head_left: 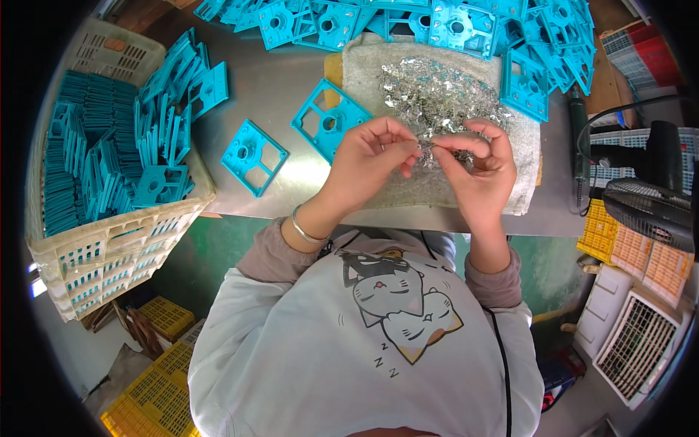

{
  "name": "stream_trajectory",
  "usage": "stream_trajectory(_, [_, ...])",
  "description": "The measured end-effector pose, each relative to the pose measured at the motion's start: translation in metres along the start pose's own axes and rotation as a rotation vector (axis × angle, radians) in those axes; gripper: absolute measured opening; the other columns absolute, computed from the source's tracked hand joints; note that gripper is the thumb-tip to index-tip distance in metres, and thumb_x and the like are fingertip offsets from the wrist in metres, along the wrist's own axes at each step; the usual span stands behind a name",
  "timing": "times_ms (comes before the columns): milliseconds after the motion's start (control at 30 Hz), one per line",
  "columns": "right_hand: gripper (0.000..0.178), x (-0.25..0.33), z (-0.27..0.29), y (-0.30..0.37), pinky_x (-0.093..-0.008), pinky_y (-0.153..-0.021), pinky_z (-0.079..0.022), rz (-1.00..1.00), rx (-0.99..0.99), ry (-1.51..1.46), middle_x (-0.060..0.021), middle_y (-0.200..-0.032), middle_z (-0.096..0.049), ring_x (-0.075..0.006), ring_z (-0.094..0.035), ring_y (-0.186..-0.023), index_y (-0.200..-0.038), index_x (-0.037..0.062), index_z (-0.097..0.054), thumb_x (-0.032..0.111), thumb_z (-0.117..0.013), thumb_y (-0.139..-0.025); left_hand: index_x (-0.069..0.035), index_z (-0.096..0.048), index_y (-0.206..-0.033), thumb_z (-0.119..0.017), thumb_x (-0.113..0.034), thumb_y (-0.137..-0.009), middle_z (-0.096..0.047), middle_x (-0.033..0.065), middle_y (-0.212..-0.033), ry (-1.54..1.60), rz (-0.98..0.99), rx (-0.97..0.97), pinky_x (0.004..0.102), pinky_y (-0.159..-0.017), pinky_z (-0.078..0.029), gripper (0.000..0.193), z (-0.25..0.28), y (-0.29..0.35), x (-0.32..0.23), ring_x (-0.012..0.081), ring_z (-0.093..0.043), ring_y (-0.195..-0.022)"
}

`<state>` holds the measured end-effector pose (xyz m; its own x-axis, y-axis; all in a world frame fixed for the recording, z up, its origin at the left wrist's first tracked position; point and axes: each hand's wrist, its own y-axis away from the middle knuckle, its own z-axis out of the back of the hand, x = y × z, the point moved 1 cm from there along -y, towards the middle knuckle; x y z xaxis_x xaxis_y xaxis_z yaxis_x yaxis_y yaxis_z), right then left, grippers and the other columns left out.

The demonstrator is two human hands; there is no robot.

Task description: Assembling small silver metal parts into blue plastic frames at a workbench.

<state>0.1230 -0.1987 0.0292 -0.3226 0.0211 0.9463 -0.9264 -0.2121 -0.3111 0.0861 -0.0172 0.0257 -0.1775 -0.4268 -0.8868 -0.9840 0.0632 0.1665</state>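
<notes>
My left hand and my right hand meet above the near edge of a grey cloth. Both pinch small shiny metal clips between thumb and fingertips. Behind the hands a heap of the same metal clips lies on the cloth. Two teal plastic frames lie on the steel table left of my left hand, one farther left, the other partly on the cloth. A silver bangle sits on my left wrist.
A cream plastic crate at the left holds several stacked teal frames. More teal frames pile along the table's far edge. A black fan stands at the right, with yellow and white crates below. A dark tool lies right of the cloth.
</notes>
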Motion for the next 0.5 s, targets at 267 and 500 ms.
stream_trajectory(267, [0.048, 0.005, -0.004, 0.003, -0.0244, -0.08, -0.053, -0.032, 0.003, -0.179, -0.0101, -0.094, -0.077, -0.012, -0.071, -0.089, -0.119, 0.0006, -0.05, -0.013, -0.076, -0.08, 0.002, -0.066, -0.101, -0.066, -0.004, -0.096, -0.072, 0.0097, -0.093, 0.117, 0.05, 0.046, 0.0285, -0.071, -0.057, 0.007, -0.003, 0.007, -0.004, 0.0138, -0.068, -0.081])
stream_trajectory(500, [0.047, 0.006, -0.005, 0.005, -0.0253, -0.08, -0.053, -0.133, 0.027, -0.276, -0.0107, -0.094, -0.076, -0.0126, -0.071, -0.089, -0.117, 0.0007, -0.049, -0.013, -0.075, -0.081, 0.003, -0.067, -0.102, -0.066, -0.006, -0.097, -0.071, 0.0088, -0.094, 0.151, 0.071, 0.071, 0.0288, -0.073, -0.057, 0.01, -0.003, 0.013, -0.003, 0.0137, -0.067, -0.083])
